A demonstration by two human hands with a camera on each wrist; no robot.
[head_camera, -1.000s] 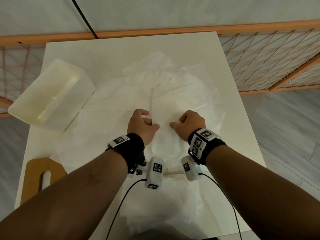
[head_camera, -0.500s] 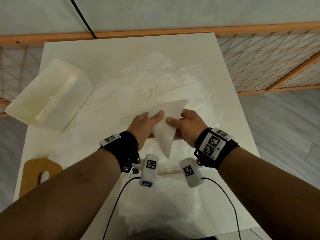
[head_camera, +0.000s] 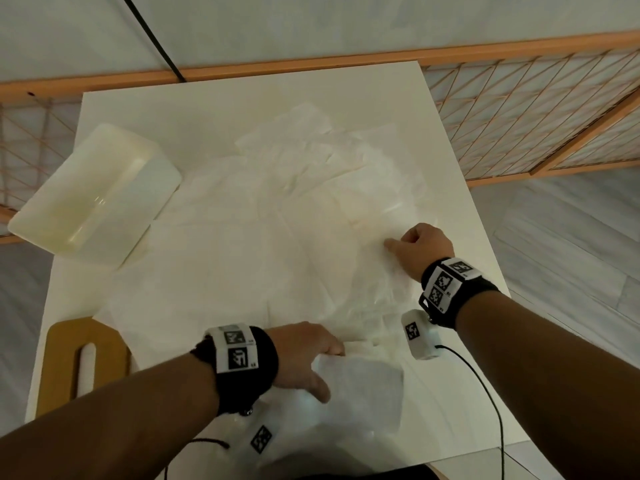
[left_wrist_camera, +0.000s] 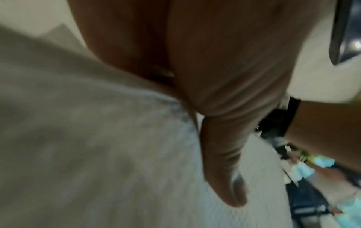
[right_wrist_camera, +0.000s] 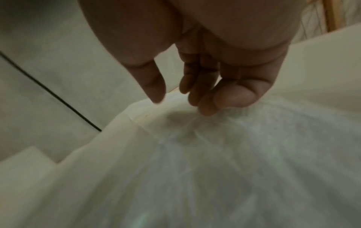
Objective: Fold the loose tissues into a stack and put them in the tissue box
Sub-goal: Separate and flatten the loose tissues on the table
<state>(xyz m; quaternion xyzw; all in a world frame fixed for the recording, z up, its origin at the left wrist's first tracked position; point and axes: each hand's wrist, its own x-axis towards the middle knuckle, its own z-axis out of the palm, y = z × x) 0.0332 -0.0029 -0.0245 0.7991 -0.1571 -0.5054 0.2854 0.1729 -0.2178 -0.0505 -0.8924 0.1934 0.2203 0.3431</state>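
Holding a folded tissue [head_camera: 360, 386] at the near edge of the white table [head_camera: 214, 109], the left hand [head_camera: 304, 358] has its thumb on top and its fingers around the far edge. The right hand [head_camera: 419, 247] pinches one of the loose tissues [head_camera: 270, 237] spread over the table's middle. The tissue box [head_camera: 93, 192] lies open at the far left, beside its wooden lid [head_camera: 83, 362].
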